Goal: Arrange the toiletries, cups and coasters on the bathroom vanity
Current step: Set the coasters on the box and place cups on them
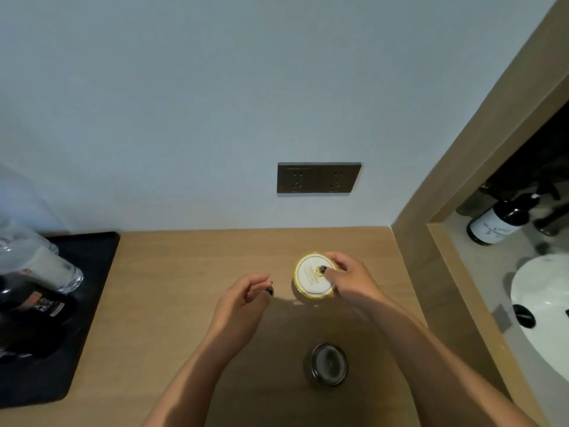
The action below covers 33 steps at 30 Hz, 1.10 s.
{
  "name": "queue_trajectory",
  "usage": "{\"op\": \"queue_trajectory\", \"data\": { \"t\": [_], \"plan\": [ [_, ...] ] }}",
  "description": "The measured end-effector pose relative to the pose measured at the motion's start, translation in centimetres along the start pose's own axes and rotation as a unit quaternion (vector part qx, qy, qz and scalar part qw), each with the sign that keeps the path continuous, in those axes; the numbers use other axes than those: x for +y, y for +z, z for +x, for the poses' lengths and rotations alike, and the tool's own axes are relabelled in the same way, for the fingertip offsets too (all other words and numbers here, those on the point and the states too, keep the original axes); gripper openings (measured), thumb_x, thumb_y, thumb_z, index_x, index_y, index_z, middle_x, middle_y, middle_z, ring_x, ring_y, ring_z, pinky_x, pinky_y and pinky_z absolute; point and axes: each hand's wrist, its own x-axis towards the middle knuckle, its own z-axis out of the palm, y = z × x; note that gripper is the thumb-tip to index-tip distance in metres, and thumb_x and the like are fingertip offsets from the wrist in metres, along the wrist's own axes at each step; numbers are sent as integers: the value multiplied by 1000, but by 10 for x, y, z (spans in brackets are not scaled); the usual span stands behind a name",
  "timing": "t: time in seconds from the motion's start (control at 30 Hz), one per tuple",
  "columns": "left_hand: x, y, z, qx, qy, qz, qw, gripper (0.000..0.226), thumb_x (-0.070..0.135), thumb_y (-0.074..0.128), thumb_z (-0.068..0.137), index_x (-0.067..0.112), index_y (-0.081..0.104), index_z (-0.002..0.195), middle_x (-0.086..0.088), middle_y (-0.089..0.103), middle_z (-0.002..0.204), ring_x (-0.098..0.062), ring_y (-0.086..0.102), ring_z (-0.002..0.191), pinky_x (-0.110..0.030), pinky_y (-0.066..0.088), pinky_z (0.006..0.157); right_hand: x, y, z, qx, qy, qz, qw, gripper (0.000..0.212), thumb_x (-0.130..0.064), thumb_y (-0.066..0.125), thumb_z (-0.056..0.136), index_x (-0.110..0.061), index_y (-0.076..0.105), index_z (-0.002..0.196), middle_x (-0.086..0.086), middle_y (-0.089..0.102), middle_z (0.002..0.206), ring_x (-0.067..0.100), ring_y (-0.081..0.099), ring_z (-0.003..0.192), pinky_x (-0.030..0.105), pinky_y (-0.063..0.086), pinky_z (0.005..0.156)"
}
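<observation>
the right hand [346, 280] pinches the round white gold-rimmed coaster [312, 277] over a cup at the far middle of the tabletop [184, 272], while the left hand [246, 295], loosely curled and empty, sits just beside it, farther from the dark-rimmed cup [328, 364] nearer the body.

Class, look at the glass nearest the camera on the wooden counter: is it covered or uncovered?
Uncovered. The near glass shows its open dark rim, while the far glass carries a white gold-edged paper lid under the right hand.
</observation>
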Motion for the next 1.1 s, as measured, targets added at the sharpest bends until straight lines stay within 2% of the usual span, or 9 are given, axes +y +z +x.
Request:
{"op": "queue_trajectory", "data": {
  "t": [0.1,0.2,0.37,0.5,0.57,0.7,0.83,0.97,1.1],
  "plan": [
    [34,2,-3,-9,33,-45,998,26,9,61,89,20,63,112,3,70,107,3,66,85,-9,49,70,-57,-16,-33,-28,-91,-24,995,31,1,63,84,-23,66,103,6,59,76,12,58,63,26,49,56],
    [70,3,-15,-48,85,-81,992,26,5,58,91,14,61,116,-4,71,102,-3,67,80,-12,51,67,-103,-28,-61,-33,-148,-34,988,32,0,71,79,-18,65,105,18,69,87,28,66,73,41,55,72],
    [102,1,-40,-85,151,-104,979,14,0,60,89,7,65,100,-6,75,79,-4,68,63,-11,46,53,-128,-31,-86,11,-216,-53,975,30,-5,71,81,-21,64,105,7,70,82,31,68,76,36,57,69],
    [97,0,-46,-56,140,-126,980,11,1,60,89,6,65,97,-7,76,81,-3,68,62,-11,47,52,-92,-18,-92,125,-224,47,965,30,-16,62,88,-29,57,115,-6,65,92,8,64,87,26,54,78],
    [89,-1,-44,-35,113,-136,984,10,3,60,90,6,65,98,-5,76,80,-4,67,62,-12,48,52,-54,-4,-97,154,-181,34,971,36,-22,62,89,-34,49,121,-12,59,106,1,58,99,20,51,83],
    [71,-4,-40,-11,76,-153,985,10,5,60,90,5,64,99,1,76,73,-2,67,61,-12,49,54,35,29,-104,51,-52,-148,986,77,-40,73,75,-45,26,136,-25,24,131,-4,32,124,17,29,101],
    [63,-10,-40,-14,73,-156,985,12,3,59,91,3,63,102,0,76,75,-2,67,62,-11,49,55,100,49,-110,51,-27,-199,978,105,-60,77,53,-40,24,142,-18,18,140,1,22,131,16,25,104],
    [59,-15,-35,-15,68,-146,987,13,1,58,91,4,63,103,2,76,73,-1,66,62,-11,48,55,128,58,-105,90,-38,-173,980,89,-41,79,57,-39,32,133,-9,37,136,7,38,129,17,33,104],
    [54,-19,-33,-32,55,-127,990,16,3,59,91,5,62,106,-3,77,82,-5,69,68,-13,51,58,125,61,-101,109,-25,-164,980,78,-28,80,68,-32,40,135,-14,43,130,6,44,123,8,32,94]
  ]
}}
